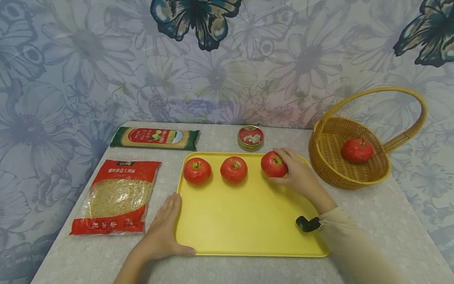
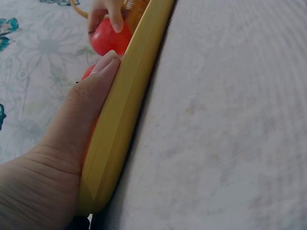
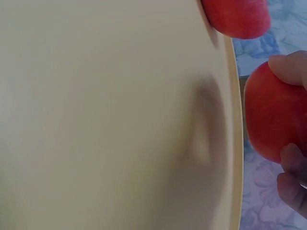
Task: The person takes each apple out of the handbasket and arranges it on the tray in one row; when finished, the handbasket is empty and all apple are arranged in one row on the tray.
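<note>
Two round red apples [image 1: 234, 170] sit on a rectangular yellow tray [image 1: 244, 221] — flat red-and-clear plastic bag [image 1: 115, 197] left, round red-topped tin [image 1: 250, 138] behind, round tan wicker basket [image 1: 322, 165] right, another red apple [image 1: 357, 150] inside.

right wrist view. smooth, pale cream-yellow tray [image 3: 96, 105] fills the left and middle; its thin raised rim [image 3: 236, 129] runs nearly vertically, right of centre. right grip [image 3: 293, 160], a bare hand cut off by the right edge, holds a rounded, smooth-skinned red apple [image 3: 271, 112]: one digit on the upper side, others at the lower side. apple appears just beside the rim; contact with tray: cannot tell. second rounded red apple [image 3: 237, 18], cut by the top edge, overlaps the rim in view. blurred dark shadow [image 3: 211, 100] on tray, left of the held apple. beyond rim: blue-and-lilac floral-patterned backdrop [image 3: 261, 196].
</note>
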`<state>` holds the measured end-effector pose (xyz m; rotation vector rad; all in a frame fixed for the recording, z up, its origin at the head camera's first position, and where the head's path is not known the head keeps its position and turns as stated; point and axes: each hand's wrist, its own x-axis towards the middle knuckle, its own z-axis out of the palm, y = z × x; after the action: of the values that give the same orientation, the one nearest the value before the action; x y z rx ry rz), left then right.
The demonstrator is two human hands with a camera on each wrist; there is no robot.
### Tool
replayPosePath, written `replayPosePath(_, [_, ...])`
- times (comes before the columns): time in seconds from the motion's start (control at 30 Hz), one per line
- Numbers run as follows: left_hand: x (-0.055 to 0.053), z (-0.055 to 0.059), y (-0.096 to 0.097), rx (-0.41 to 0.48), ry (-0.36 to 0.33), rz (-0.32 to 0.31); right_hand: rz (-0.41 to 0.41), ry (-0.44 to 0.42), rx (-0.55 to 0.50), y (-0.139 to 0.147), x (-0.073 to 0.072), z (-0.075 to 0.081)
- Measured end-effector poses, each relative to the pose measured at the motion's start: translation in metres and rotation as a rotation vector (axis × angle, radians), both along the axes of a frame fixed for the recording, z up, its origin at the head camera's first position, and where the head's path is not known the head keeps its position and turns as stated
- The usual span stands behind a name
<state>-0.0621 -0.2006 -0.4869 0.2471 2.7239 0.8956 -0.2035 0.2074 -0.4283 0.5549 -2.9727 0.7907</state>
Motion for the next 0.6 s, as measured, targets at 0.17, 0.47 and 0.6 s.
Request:
replayPosePath(0.17, [0.0,0.0,0.0,0.006,0.004,-0.001,0.012,-0.07,0.04,-0.007,-0.002,-0.006])
replayPosePath(0.47, [0.001,0.002,0.0,0.004,0.019,-0.008,0.047,-0.089,0.035,-0.013,-0.001,-0.008])
replayPosePath(0.6, [0.0,0.002,0.001,-0.005,0.008,-0.003,0.044,-0.1,0.048,-0.015,-0.001,-0.009])
